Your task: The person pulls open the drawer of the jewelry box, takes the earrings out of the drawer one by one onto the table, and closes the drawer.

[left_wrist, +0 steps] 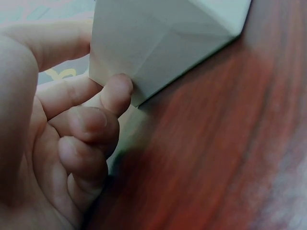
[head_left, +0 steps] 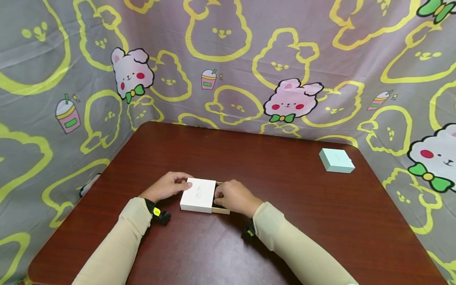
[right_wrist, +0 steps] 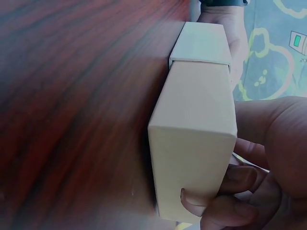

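Observation:
A white drawer-style box (head_left: 198, 194) with small print on its lid lies on the table, its cream inner drawer (head_left: 221, 211) slid partly out to the right. My left hand (head_left: 167, 187) grips the outer sleeve at its left end, thumb on top and fingers at the side. In the left wrist view the sleeve's pale end (left_wrist: 158, 43) meets the fingertips. My right hand (head_left: 236, 196) pinches the drawer's end wall (right_wrist: 187, 163), with fingers curled at its edge in the right wrist view. The drawer's inside is mostly hidden by this hand; a dark strip shows beside it.
A pale mint box (head_left: 337, 160) sits at the far right of the brown table (head_left: 285, 178). Patterned curtain (head_left: 228, 79) hangs behind and along both sides of the table.

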Available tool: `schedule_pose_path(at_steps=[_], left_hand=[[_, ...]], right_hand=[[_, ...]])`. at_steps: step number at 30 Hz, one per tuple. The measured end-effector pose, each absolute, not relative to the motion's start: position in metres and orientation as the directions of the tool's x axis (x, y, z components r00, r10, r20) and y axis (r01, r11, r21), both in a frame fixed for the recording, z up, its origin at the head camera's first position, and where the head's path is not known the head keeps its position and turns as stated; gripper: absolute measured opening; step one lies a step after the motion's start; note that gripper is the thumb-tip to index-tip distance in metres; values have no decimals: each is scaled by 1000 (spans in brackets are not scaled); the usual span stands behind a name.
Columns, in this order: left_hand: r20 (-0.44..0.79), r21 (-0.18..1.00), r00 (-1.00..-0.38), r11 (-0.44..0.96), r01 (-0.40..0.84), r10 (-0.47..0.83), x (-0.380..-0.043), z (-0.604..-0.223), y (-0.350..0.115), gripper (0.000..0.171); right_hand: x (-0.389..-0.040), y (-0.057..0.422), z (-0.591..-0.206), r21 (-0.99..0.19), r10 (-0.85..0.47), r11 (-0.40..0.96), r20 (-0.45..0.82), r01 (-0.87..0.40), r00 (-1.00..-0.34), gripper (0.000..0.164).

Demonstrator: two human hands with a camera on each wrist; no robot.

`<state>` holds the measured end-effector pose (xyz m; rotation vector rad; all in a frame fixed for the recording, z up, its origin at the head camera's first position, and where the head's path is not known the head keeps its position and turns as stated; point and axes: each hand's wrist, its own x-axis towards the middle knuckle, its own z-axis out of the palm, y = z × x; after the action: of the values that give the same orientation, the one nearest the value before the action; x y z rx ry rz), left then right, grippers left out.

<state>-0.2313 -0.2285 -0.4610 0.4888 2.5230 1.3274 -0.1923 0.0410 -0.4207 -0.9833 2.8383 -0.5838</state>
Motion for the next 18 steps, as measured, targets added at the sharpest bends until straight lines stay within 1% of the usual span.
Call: schedule_pose_path(at_steps=[8, 14, 18], left_hand=[[-69, 827, -916, 536, 169, 395, -232, -461, -227, 39], [-74, 821, -919, 546, 163, 386, -232, -462, -228, 39], [-74, 823, -918, 544, 164, 389, -231, -462, -228, 39]], right_hand=[[-191, 41, -417, -385, -604, 729, 28, -566, -797, 8], [-191, 41, -416, -380, -622, 719, 21, -582, -783, 12], [-191, 40, -417, -356, -638, 711, 36, -606, -770, 15]])
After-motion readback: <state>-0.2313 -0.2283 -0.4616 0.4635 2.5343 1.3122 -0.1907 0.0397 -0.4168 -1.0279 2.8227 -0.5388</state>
